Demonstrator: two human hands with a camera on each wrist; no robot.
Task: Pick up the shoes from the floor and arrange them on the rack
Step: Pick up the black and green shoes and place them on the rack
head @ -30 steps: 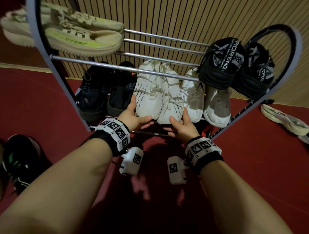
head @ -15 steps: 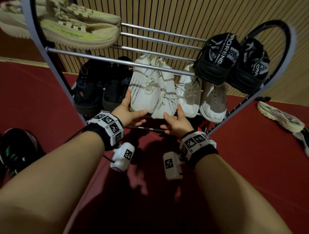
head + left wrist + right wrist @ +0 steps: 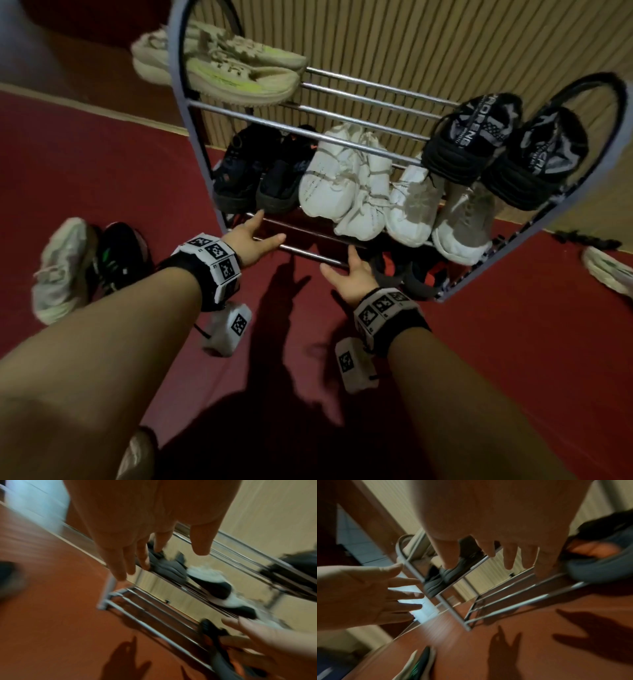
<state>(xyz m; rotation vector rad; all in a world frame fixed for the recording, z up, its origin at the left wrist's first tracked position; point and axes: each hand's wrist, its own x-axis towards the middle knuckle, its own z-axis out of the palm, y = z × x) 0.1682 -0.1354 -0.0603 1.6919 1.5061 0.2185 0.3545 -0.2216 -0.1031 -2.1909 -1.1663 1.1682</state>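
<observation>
A metal shoe rack stands against the slatted wall. Its middle shelf holds a black pair, a white knit pair and a white-grey pair. Cream-yellow sneakers and black sandals sit on the top shelf. My left hand hovers open just below the black pair, holding nothing. My right hand is open near the low front bar, fingers spread, empty. Both hands look blurred in the wrist views, with the left hand and the right hand empty before the rack bars.
On the red floor at the left lie a white sneaker and a black-green shoe. Another pale shoe lies at the right edge. A dark shoe sits low in the rack by my right hand.
Both hands let go of the white knit pair and dropped back and down from the middle shelf. The view swung left, bringing the floor shoes into sight.
</observation>
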